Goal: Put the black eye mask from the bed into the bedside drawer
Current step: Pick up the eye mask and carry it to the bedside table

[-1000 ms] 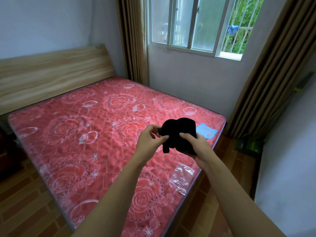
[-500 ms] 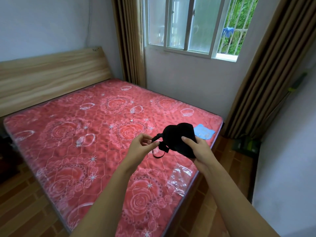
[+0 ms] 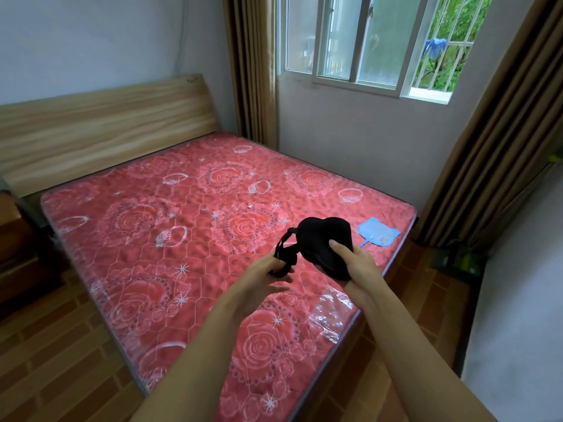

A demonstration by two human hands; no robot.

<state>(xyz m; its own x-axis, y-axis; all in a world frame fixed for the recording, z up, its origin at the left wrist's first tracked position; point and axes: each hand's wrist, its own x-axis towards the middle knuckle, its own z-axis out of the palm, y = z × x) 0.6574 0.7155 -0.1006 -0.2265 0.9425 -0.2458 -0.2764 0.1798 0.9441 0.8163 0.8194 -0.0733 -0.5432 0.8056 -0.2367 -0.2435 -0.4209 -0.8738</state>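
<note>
The black eye mask (image 3: pixel 320 239) hangs in the air above the foot end of the bed (image 3: pixel 189 236). My right hand (image 3: pixel 355 263) grips its padded body from below and behind, thumb on the front. My left hand (image 3: pixel 259 284) holds the mask's black strap, which is bunched at the fingertips. A dark wooden bedside cabinet (image 3: pixel 12 245) shows only partly at the left edge of the head view; no drawer can be made out.
The red rose-patterned mattress is wrapped in clear plastic. A blue cat-shaped fan (image 3: pixel 377 234) lies near its right corner. A wooden headboard (image 3: pixel 100 129) stands at the back, a window with brown curtains (image 3: pixel 493 141) beyond, and wood-pattern floor around the bed.
The strap has come loose from the folded mask and my left hand has gathered it, moving slightly down and left. The view has swung a little to the left.
</note>
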